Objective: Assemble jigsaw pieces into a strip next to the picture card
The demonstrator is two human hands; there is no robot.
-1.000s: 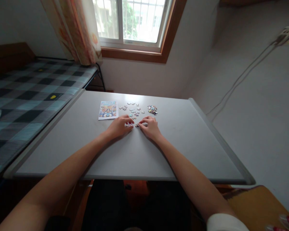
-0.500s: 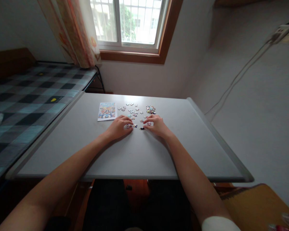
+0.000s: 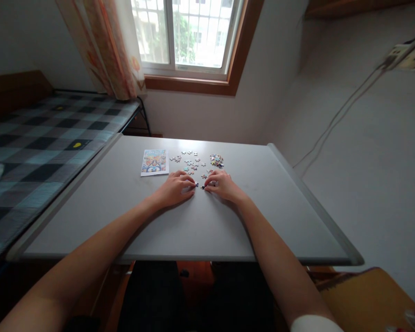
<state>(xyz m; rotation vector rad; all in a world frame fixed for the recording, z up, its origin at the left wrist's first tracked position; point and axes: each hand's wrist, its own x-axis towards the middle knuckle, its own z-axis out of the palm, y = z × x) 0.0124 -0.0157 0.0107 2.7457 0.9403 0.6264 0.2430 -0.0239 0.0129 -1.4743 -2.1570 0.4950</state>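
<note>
My left hand (image 3: 178,188) is closed, thumb and fingers pinching a small dark-and-white jigsaw puzzle piece (image 3: 196,185) at the tabletop. Just to its right, my right hand (image 3: 222,185) grips a dark puzzle piece (image 3: 203,187) between thumb and fingertips. A narrow gap separates the two pieces. Beyond the hands lie several loose puzzle pieces (image 3: 192,163), scattered on the white table (image 3: 193,226). A heap of puzzle pieces (image 3: 216,160) sits behind my right hand. Left of the loose pieces is a printed picture sheet (image 3: 155,162). My fingers partly cover both held pieces.
A bed with a checked cover (image 3: 100,117) stands along the table's left side. The right wall carries a socket with cables (image 3: 342,106). A window (image 3: 197,37) and curtain (image 3: 103,50) are behind the table. A wooden stool (image 3: 370,295) is at lower right.
My left fingers have moved slightly right and closed on the piece that lay beside them. My right fingers have closed on the dark piece. The camera view has shifted slightly.
</note>
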